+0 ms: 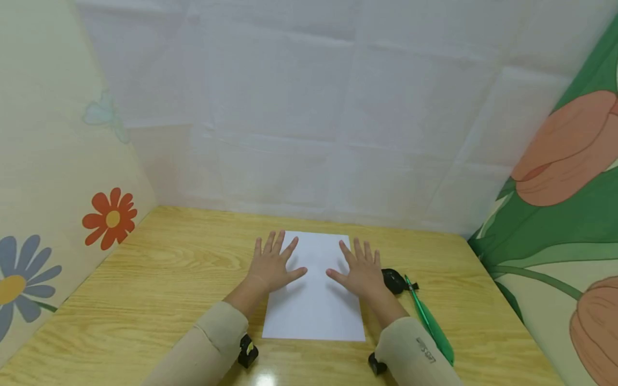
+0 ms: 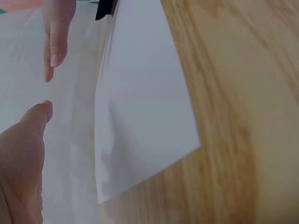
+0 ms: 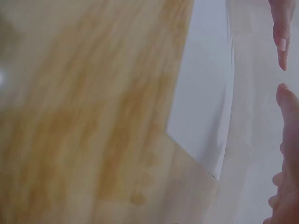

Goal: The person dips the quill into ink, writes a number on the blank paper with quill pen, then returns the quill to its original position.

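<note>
A blank white sheet of paper (image 1: pixel 314 305) lies flat on the wooden table in front of me. My left hand (image 1: pixel 270 269) hovers over its left edge, palm down with fingers spread. Over the right edge is my right hand (image 1: pixel 362 274), held the same way. Both wrist views show a gap between the hands and the paper. The thumbs point toward each other, apart. Neither hand holds anything. Just right of the right hand lie a rounded black object (image 1: pixel 394 281), its kind unclear, and a slim green pen-like thing (image 1: pixel 434 328) with a broad feather-shaped end, partly behind the sleeve.
The wood-grain table (image 1: pixel 193 252) meets a creased white sheet (image 1: pixel 289 107) hung at the back. Flower-printed panels stand at left (image 1: pixel 53 161) and right (image 1: pixel 545 236). Small black devices (image 1: pixel 248 351) sit at both wrists.
</note>
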A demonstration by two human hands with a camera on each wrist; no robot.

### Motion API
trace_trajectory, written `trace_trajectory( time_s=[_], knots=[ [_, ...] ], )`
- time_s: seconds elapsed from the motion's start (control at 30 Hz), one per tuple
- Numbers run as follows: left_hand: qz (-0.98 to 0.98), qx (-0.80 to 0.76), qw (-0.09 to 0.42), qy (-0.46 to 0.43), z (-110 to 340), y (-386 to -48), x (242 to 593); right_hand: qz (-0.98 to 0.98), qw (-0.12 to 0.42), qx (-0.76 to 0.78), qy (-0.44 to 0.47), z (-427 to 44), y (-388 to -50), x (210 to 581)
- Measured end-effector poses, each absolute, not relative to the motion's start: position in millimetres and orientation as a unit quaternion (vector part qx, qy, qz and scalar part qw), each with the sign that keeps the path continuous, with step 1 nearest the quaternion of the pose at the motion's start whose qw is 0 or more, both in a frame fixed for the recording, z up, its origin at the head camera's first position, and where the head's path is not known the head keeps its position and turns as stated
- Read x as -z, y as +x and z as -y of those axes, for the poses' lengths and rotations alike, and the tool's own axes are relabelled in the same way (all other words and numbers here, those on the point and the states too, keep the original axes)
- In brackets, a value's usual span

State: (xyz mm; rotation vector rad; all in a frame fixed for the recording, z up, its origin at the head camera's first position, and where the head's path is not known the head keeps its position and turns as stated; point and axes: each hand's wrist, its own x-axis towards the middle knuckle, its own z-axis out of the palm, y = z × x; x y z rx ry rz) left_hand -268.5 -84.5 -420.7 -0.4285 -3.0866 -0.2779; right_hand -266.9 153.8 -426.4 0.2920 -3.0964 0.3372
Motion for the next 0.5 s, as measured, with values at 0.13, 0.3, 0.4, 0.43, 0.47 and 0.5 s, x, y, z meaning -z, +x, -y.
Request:
trace_trajectory(
  time_s=[0.13,0.3,0.4,0.43,0.47,0.5],
  knots=[
    [0.986,0.089,0.008,-0.138,85.3,-268.5,420.0,0.99,0.008,-0.109,0.091,-153.3,-265.7,425.5],
    [0.987,0.086,0.013,-0.138,87.5,-266.9,421.7,0.989,0.027,-0.116,0.087,-154.2,-264.3,425.8],
    [0.985,0.103,0.017,-0.136,89.6,-264.3,426.0,0.985,0.051,-0.14,0.083,-157.9,-262.6,427.0],
    [0.984,0.111,0.018,-0.137,90.4,-263.3,427.7,0.983,0.057,-0.152,0.08,-159.9,-261.5,427.0],
    [0.983,0.12,0.018,-0.138,91.4,-262.1,429.7,0.98,0.063,-0.17,0.077,-162.2,-260.2,426.6],
    [0.982,0.129,0.018,-0.139,92.6,-260.8,432.4,0.977,0.068,-0.187,0.074,-164.7,-258.7,426.3]
  ],
)
